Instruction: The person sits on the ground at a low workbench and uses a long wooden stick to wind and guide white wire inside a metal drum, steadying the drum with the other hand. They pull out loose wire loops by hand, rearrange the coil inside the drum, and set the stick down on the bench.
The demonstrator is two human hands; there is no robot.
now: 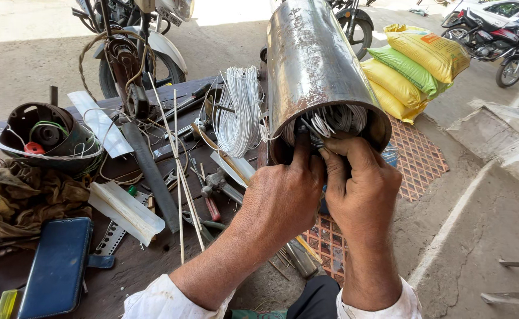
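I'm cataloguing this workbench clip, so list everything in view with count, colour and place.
Metal cylinder: one, steel grey with rust, centre, tilted toward the camera.
Wire windings: white, inside the cylinder's open end.
Wire coil: one, white, left of the cylinder.
Motor housing: one, black, left on the table.
Rag: one, olive, lower left.
Phone case: one, blue, bottom left.
Sacks: several, yellow and green, upper right.
Motorcycles: some, background.
Left hand: fingers in the windings.
Right hand: fingers at the windings.

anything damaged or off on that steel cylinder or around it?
The steel cylinder has rust blotches along its shell. Both hands, left hand and right hand, press into white wire windings at its open end. Workbench is strewn with tools and loose wires.
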